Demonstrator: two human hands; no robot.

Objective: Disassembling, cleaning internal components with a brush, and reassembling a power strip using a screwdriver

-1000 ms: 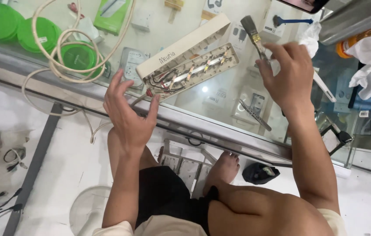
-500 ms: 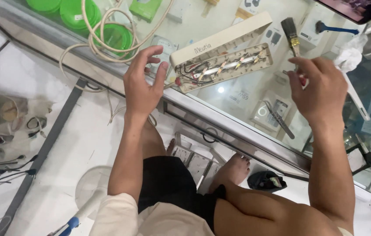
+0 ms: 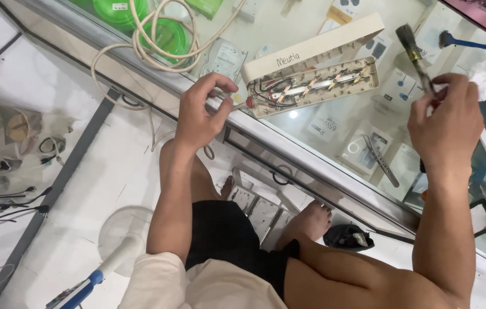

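Compared with half a second earlier, both hands sit lower: left hand (image 3: 200, 111) pinches the wires at the opened power strip (image 3: 311, 71) lying on the glass bench (image 3: 289, 123); right hand (image 3: 446, 123), fingers closed around a brush (image 3: 416, 54), hovers beside it, suggesting cleaning.

Bright, even overhead light filled the scene, and shadows stayed soft. A small white glare spot sat on the glass countertop (image 3: 292, 114). Edges bowed with wide-angle distortion; focus was sharp.
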